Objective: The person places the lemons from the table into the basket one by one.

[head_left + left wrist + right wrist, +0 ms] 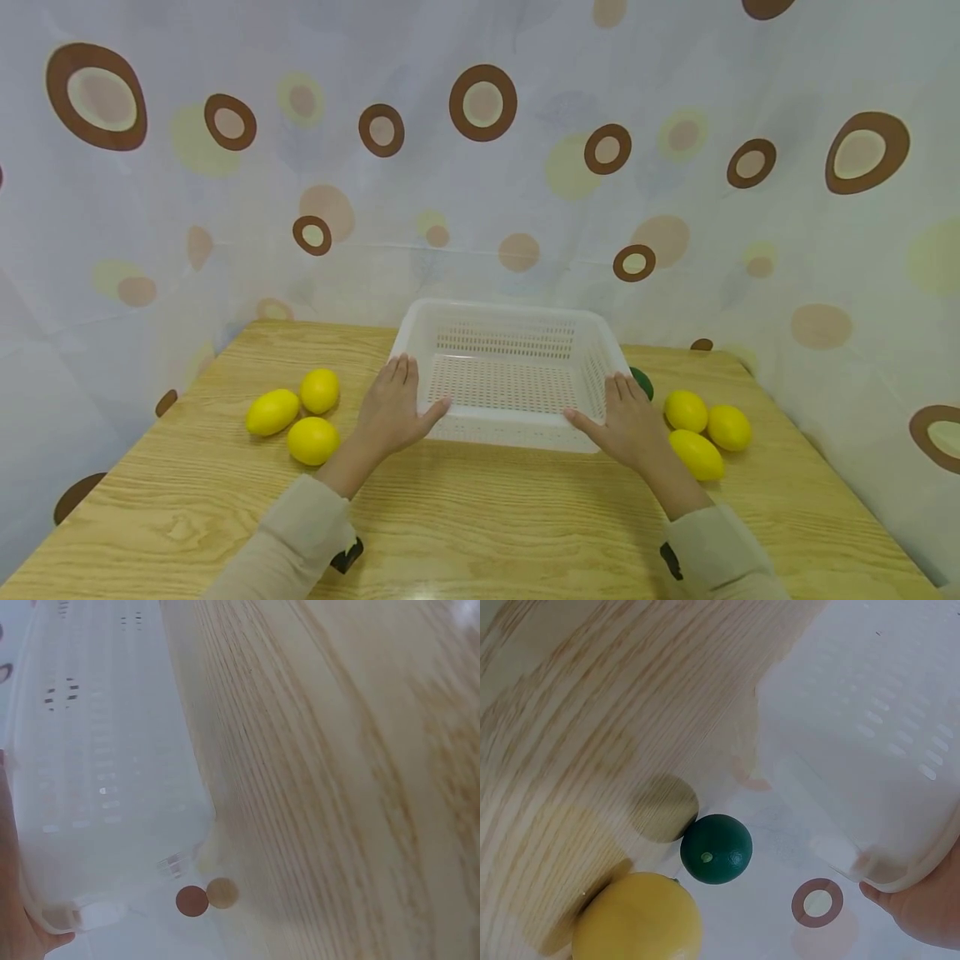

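Observation:
A white rectangular plastic basket (498, 429) with slotted walls and floor is at the middle of the table, and I see no items inside it. My left hand (397, 408) grips its near left corner, thumb over the near rim and fingers along the left side. On the near right corner, my right hand (626, 421) holds the rim in a mirrored way. The right wrist view shows the basket's outer wall (840, 742) with a dark green round fruit (716, 849) beside it. In the head view, that green fruit (642, 383) is partly hidden behind the right hand.
Three yellow lemons (313, 441) form a cluster left of the basket. Three more lemons (696, 455) lie to the right, close to my right forearm. The wooden table (480, 525) ends at a patterned curtain (525, 183) behind and at the sides.

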The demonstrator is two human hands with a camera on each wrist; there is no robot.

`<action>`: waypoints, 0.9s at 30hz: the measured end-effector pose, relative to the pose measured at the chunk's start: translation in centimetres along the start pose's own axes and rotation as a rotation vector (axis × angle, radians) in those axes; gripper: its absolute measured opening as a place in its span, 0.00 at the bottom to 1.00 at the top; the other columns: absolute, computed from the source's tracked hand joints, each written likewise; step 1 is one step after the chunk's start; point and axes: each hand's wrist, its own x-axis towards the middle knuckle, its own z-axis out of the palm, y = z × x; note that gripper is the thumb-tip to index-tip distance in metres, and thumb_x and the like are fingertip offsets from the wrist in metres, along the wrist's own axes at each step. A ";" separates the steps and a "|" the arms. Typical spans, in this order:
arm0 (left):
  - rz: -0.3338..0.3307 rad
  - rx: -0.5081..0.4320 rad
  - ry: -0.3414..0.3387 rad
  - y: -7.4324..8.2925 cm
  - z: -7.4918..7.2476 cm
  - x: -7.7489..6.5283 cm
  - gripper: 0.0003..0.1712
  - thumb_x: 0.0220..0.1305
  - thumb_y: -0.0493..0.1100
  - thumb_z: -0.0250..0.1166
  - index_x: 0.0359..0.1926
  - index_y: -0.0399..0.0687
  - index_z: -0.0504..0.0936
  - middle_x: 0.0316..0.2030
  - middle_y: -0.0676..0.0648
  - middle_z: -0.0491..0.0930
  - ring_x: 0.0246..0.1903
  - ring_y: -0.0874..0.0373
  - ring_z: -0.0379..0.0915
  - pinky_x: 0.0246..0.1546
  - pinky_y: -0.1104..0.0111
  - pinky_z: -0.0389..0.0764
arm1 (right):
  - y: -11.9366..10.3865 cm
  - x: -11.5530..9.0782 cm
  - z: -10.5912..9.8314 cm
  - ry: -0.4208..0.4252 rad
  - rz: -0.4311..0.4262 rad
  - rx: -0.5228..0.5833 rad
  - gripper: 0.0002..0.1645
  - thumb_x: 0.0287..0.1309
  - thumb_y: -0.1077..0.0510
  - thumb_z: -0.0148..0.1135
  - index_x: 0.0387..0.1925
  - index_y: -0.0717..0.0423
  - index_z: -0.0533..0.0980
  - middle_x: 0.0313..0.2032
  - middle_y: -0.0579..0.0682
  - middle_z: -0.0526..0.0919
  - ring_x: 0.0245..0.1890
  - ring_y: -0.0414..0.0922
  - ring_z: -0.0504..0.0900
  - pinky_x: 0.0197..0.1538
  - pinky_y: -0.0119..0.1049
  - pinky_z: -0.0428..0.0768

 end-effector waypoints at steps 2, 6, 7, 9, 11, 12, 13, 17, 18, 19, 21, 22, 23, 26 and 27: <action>-0.004 0.000 -0.006 0.1 -0.1 0.0 0.49 0.62 0.65 0.48 0.63 0.23 0.59 0.65 0.29 0.59 0.67 0.39 0.53 0.69 0.54 0.55 | 0.0 0.0 -0.1 -0.005 0.004 -0.003 0.55 0.58 0.30 0.46 0.61 0.80 0.57 0.62 0.76 0.60 0.64 0.68 0.58 0.66 0.59 0.58; -0.007 0.001 -0.011 0.1 -0.2 -0.1 0.49 0.62 0.66 0.48 0.64 0.24 0.59 0.65 0.29 0.59 0.67 0.39 0.53 0.69 0.55 0.55 | -0.1 -0.1 -0.2 -0.011 0.007 -0.005 0.56 0.58 0.30 0.46 0.61 0.80 0.57 0.62 0.76 0.60 0.64 0.68 0.58 0.65 0.60 0.59; -0.005 0.002 -0.010 0.1 -0.2 -0.1 0.49 0.62 0.65 0.48 0.63 0.23 0.59 0.65 0.29 0.59 0.67 0.39 0.53 0.69 0.55 0.55 | 0.0 -0.2 -0.2 -0.013 0.005 -0.005 0.56 0.58 0.30 0.45 0.61 0.80 0.57 0.62 0.76 0.60 0.64 0.68 0.58 0.66 0.60 0.58; -0.002 0.003 -0.011 0.1 -0.2 -0.1 0.48 0.62 0.65 0.49 0.63 0.23 0.59 0.65 0.29 0.59 0.67 0.39 0.53 0.69 0.54 0.56 | 0.0 -0.2 -0.2 -0.011 0.001 -0.004 0.56 0.58 0.30 0.45 0.61 0.80 0.57 0.62 0.76 0.60 0.64 0.68 0.58 0.66 0.60 0.58; 0.000 0.007 -0.017 0.1 -0.2 -0.1 0.48 0.63 0.65 0.49 0.63 0.23 0.59 0.65 0.29 0.59 0.67 0.39 0.53 0.69 0.54 0.55 | 0.1 -0.3 -0.1 -0.010 -0.001 -0.005 0.56 0.58 0.30 0.45 0.61 0.80 0.57 0.62 0.76 0.60 0.64 0.68 0.58 0.66 0.59 0.58; 0.001 0.007 -0.020 0.1 -0.2 -0.2 0.48 0.63 0.65 0.49 0.63 0.23 0.59 0.65 0.29 0.59 0.67 0.39 0.53 0.69 0.54 0.55 | 0.1 -0.3 -0.1 -0.011 -0.001 -0.006 0.56 0.58 0.29 0.45 0.61 0.80 0.57 0.62 0.76 0.60 0.64 0.68 0.58 0.66 0.59 0.58; 0.004 0.008 -0.022 0.1 -0.1 -0.2 0.48 0.63 0.64 0.49 0.63 0.23 0.59 0.65 0.29 0.59 0.67 0.39 0.53 0.69 0.54 0.55 | 0.1 -0.4 -0.1 -0.013 -0.001 -0.006 0.56 0.58 0.29 0.45 0.61 0.80 0.57 0.62 0.76 0.60 0.64 0.68 0.58 0.66 0.59 0.58; 0.009 0.014 -0.027 0.2 -0.2 -0.3 0.48 0.63 0.64 0.49 0.64 0.23 0.59 0.65 0.29 0.59 0.67 0.39 0.53 0.69 0.54 0.55 | 0.0 -0.6 -0.2 -0.011 -0.001 -0.012 0.56 0.58 0.29 0.45 0.61 0.80 0.57 0.62 0.76 0.60 0.64 0.68 0.58 0.66 0.59 0.58; 0.011 0.013 -0.024 0.3 -0.2 -0.3 0.48 0.63 0.64 0.49 0.63 0.23 0.59 0.65 0.28 0.59 0.67 0.39 0.53 0.69 0.54 0.55 | 0.0 -0.6 -0.3 -0.009 -0.001 -0.012 0.56 0.58 0.29 0.45 0.61 0.80 0.57 0.62 0.76 0.60 0.64 0.68 0.59 0.66 0.59 0.58; 0.012 0.013 -0.023 0.3 -0.2 -0.4 0.48 0.63 0.64 0.49 0.63 0.23 0.59 0.65 0.29 0.59 0.67 0.39 0.53 0.69 0.54 0.55 | -0.1 -0.7 -0.3 -0.008 -0.002 -0.012 0.56 0.58 0.29 0.45 0.61 0.80 0.57 0.62 0.76 0.60 0.64 0.68 0.59 0.66 0.59 0.58; 0.012 0.011 -0.022 0.3 -0.3 -0.5 0.48 0.63 0.65 0.48 0.64 0.23 0.59 0.65 0.29 0.59 0.67 0.39 0.53 0.69 0.54 0.55 | -0.1 -0.8 -0.4 -0.008 -0.003 -0.010 0.56 0.58 0.29 0.45 0.61 0.80 0.57 0.62 0.76 0.60 0.64 0.68 0.59 0.66 0.59 0.58; 0.014 0.007 -0.018 0.4 -0.3 -0.5 0.48 0.63 0.65 0.49 0.63 0.23 0.59 0.65 0.29 0.59 0.67 0.38 0.53 0.69 0.54 0.55 | -0.1 -0.8 -0.4 -0.008 -0.002 -0.004 0.56 0.58 0.29 0.46 0.61 0.80 0.57 0.62 0.76 0.60 0.64 0.68 0.58 0.66 0.59 0.58; 0.013 0.009 -0.019 0.4 -0.3 -0.5 0.48 0.63 0.64 0.49 0.63 0.23 0.59 0.65 0.29 0.59 0.67 0.39 0.53 0.69 0.54 0.55 | -0.2 -0.8 -0.4 -0.010 -0.001 -0.002 0.56 0.58 0.29 0.45 0.61 0.80 0.57 0.62 0.76 0.59 0.64 0.68 0.58 0.67 0.59 0.57; 0.016 0.013 -0.018 0.3 -0.2 -0.6 0.48 0.63 0.65 0.49 0.63 0.23 0.59 0.65 0.29 0.60 0.67 0.38 0.54 0.69 0.54 0.55 | -0.2 -0.9 -0.4 -0.015 0.001 0.006 0.57 0.58 0.29 0.45 0.61 0.80 0.56 0.63 0.76 0.59 0.65 0.68 0.57 0.67 0.59 0.57; 0.016 0.016 -0.021 0.3 -0.2 -0.6 0.48 0.63 0.65 0.48 0.63 0.23 0.59 0.65 0.29 0.59 0.67 0.38 0.53 0.69 0.54 0.55 | -0.2 -0.9 -0.4 -0.017 0.002 0.007 0.57 0.58 0.29 0.45 0.62 0.80 0.56 0.63 0.76 0.59 0.65 0.68 0.57 0.67 0.59 0.57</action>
